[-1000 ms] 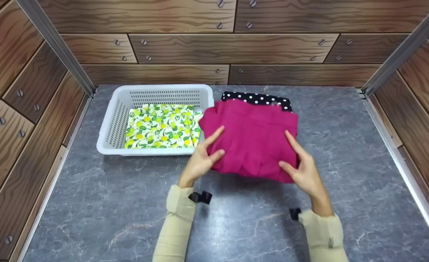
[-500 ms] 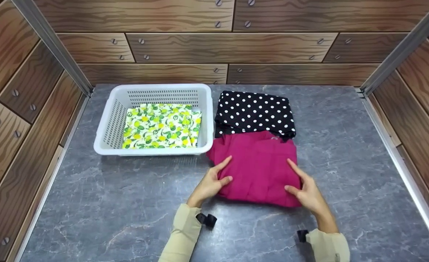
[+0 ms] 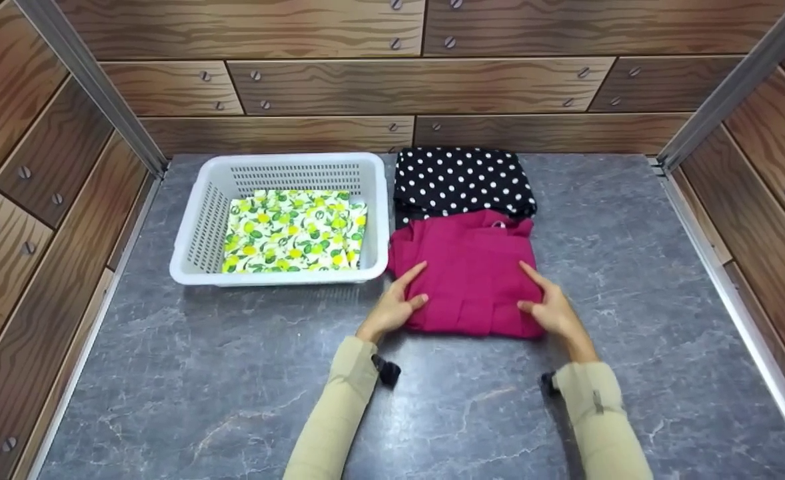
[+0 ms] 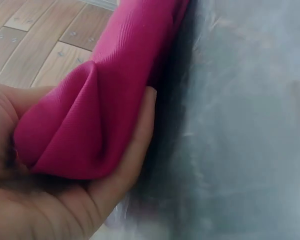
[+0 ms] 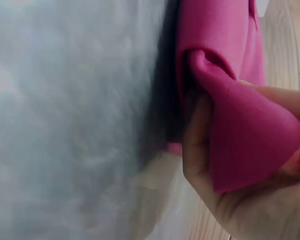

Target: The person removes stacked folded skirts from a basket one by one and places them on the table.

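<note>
A folded magenta garment (image 3: 469, 280) lies in front of a folded black cloth with white polka dots (image 3: 462, 180), its far edge against or over the near edge of that cloth. My left hand (image 3: 392, 310) grips the garment's left side, thumb on top and fingers beneath. In the left wrist view the fabric fold (image 4: 85, 125) sits between thumb and fingers. On the opposite side my right hand (image 3: 552, 310) holds the right edge the same way. The right wrist view shows the bunched corner (image 5: 250, 135) pinched in that hand, with a gap of shadow under the cloth.
Left of the garments stands a white perforated basket (image 3: 279, 277), holding a folded lemon-print cloth (image 3: 296, 233). Its right wall is close beside both garments. Wood-patterned panels (image 3: 392, 87) bound the grey marbled tabletop (image 3: 232, 373) at the back and sides.
Both hands first drew the magenta garment toward the person, uncovering the polka-dot cloth. Since then they have moved it back away, and the polka-dot cloth has shifted slightly toward the back wall.
</note>
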The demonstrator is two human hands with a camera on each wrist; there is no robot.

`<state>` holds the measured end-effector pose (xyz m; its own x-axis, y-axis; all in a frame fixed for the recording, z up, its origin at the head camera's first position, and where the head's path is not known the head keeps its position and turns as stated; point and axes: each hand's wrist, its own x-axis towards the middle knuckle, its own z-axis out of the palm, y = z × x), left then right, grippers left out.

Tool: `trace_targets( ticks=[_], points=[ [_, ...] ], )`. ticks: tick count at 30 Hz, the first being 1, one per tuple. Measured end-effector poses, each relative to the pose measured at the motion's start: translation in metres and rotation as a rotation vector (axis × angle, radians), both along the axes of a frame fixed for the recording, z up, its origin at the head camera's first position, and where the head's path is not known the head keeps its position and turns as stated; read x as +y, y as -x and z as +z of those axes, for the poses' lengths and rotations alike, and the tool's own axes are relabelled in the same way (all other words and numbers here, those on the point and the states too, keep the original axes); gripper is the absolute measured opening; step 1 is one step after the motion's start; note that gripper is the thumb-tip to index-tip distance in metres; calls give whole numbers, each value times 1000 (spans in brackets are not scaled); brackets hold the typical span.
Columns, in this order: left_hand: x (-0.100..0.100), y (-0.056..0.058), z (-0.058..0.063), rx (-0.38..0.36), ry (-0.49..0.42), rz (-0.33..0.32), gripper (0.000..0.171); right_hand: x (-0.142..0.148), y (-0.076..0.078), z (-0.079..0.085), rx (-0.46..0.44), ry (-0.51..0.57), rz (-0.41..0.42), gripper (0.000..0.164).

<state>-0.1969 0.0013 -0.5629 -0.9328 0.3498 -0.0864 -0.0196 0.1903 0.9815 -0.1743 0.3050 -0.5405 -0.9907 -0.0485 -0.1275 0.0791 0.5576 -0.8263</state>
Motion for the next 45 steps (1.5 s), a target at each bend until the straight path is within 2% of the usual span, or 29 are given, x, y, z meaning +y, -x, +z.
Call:
trace_targets(
  ticks=[3,6,9,13,15,18,20,24,28,35,41,45],
  points=[
    [-1,8,0,8,16,-8,63,0,8,1,-18,-19,4,77],
    [-4,10,1,29,44,-37,63,0,9,2,-28,-27,6,77],
    [-12,8,9,84,142,-80,62,0,7,6,15,-55,-21,71],
    [-30,3,33,181,352,-183,57,-6,8,16,135,-187,-147,56],
    [-42,1,48,211,410,-260,53,-13,11,22,199,-251,-219,51],
    [-62,-1,71,184,382,-358,51,-31,20,30,325,-258,-259,46],
    [-75,-1,84,180,326,-373,49,-46,28,36,413,-224,-241,43],
    [-97,4,104,228,235,-283,45,-79,41,50,562,-119,-153,36],
    [-117,9,113,288,211,-154,42,-112,47,65,604,-46,-49,35],
    [-153,17,117,341,260,-25,51,-165,54,90,498,78,101,39],
    [-176,26,125,299,314,99,53,-198,66,100,399,164,169,38],
    [-186,33,127,254,362,163,53,-214,73,108,346,152,203,39]
  ],
)
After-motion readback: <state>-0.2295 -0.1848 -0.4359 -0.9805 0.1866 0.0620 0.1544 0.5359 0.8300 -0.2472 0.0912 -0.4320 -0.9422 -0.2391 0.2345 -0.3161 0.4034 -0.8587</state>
